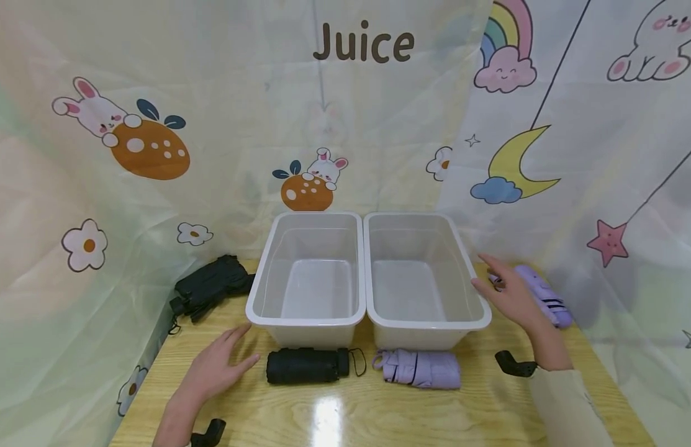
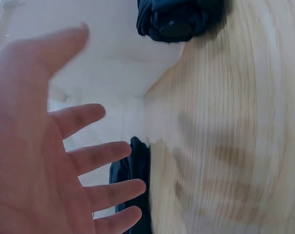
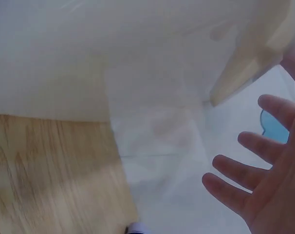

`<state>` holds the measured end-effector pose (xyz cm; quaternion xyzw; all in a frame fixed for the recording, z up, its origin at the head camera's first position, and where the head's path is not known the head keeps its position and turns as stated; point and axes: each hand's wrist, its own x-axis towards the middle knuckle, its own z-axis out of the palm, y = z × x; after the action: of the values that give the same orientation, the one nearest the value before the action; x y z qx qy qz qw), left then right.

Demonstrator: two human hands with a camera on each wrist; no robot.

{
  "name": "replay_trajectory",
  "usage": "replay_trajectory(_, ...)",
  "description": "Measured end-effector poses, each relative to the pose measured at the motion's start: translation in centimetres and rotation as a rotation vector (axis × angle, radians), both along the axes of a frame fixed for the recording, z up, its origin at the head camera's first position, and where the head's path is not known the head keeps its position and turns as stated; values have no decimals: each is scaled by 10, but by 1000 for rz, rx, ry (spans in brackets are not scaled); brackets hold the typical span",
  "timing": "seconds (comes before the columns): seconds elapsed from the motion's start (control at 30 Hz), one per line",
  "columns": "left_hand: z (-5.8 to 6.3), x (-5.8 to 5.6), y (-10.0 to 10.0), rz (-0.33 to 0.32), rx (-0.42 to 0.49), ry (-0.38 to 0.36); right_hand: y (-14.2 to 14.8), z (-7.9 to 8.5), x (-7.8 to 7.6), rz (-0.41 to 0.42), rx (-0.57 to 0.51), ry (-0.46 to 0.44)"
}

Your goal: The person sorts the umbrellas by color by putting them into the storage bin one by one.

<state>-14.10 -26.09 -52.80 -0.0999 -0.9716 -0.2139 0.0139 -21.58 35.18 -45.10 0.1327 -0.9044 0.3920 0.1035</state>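
My left hand hovers with fingers spread between two black folded umbrellas. One black umbrella lies before the left white bin; the other, looser black umbrella lies left of that bin and shows partly behind the fingers in the left wrist view. My right hand is beside the right white bin, thumb close to its outer rim; whether it touches cannot be told. Beyond that hand lies a lilac folded umbrella, partly hidden. Another lilac umbrella lies before the right bin. Neither hand holds anything.
The two bins stand side by side on a wooden table, with nothing visible inside. A printed cloth backdrop hangs behind and along both sides. Black wrist mounts sit on both wrists.
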Motion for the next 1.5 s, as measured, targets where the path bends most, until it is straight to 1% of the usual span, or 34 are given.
replay_trajectory(0.07, 1, 0, 1, -4, 23, -27, -2, -2, -4, 18, -36, -30)
replay_trajectory(0.13, 2, 0, 2, 0, 49, -58, -5, -3, -8, 62, -89, -61)
replay_trajectory(0.27, 4, 2, 4, 32, 94, -96, -10, -7, -14, 138, -166, -125)
replay_trajectory(0.4, 6, 1, 4, 60, 123, -102, -14, -9, -18, 155, -197, -170)
replay_trajectory(0.57, 5, -5, -1, 58, 157, -91, -17, -10, -22, 211, -297, -210)
replay_trajectory(0.7, 4, -9, -5, 47, 180, -78, -19, -10, -18, 246, -391, -244)
replay_trajectory(0.83, 5, -14, -10, 38, 155, -75, -21, -12, -14, 281, -476, -283)
replay_trajectory(0.9, 8, -18, -12, 28, 136, -62, -22, -13, -12, 296, -512, -296)
replay_trajectory(1.03, 15, -31, -16, 5, 109, -6, -23, -12, -12, 312, -573, -301)
replay_trajectory(1.17, 19, -46, -21, -13, 90, 36, -23, -12, -12, 321, -596, -293)
replay_trajectory(1.23, 20, -54, -25, -9, 73, 51, -24, -13, -12, 327, -600, -294)
replay_trajectory(1.43, 22, -78, -41, 33, -12, 106, -24, -14, -13, 327, -617, -301)
replay_trajectory(1.5, 23, -84, -48, 39, -22, 120, -23, -14, -13, 330, -618, -300)
